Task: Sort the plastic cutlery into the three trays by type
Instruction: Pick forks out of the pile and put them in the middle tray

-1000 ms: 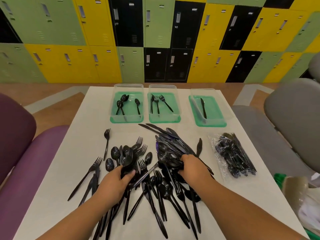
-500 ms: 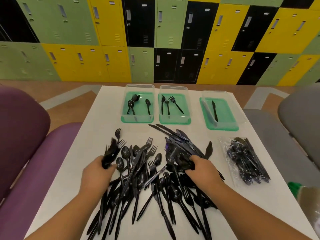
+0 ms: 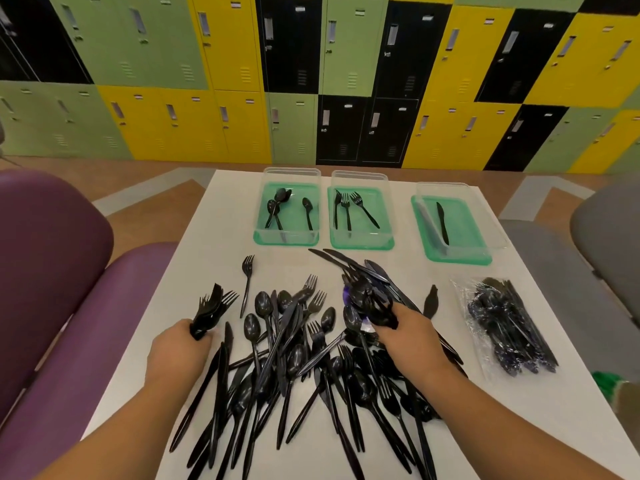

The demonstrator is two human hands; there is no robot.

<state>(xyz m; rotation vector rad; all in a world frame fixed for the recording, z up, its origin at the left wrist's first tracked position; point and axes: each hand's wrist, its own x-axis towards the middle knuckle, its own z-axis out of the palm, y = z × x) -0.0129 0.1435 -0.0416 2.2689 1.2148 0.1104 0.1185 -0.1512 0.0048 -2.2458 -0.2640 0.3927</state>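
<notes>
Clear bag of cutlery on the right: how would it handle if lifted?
The clear bag looks thin and crinkled, so probably floppy and slippery. Its loosely packed black cutlery would likely shift and sag toward the low end.

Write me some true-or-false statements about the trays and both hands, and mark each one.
1. The left tray holds spoons. True.
2. The right tray holds three forks. False: it holds one knife.
3. The left hand grips a bunch of forks. True.
4. The right hand is flat and empty. False: it grips a handful of cutlery over the pile.
5. A clear bag of cutlery lies right of the pile. True.
</notes>
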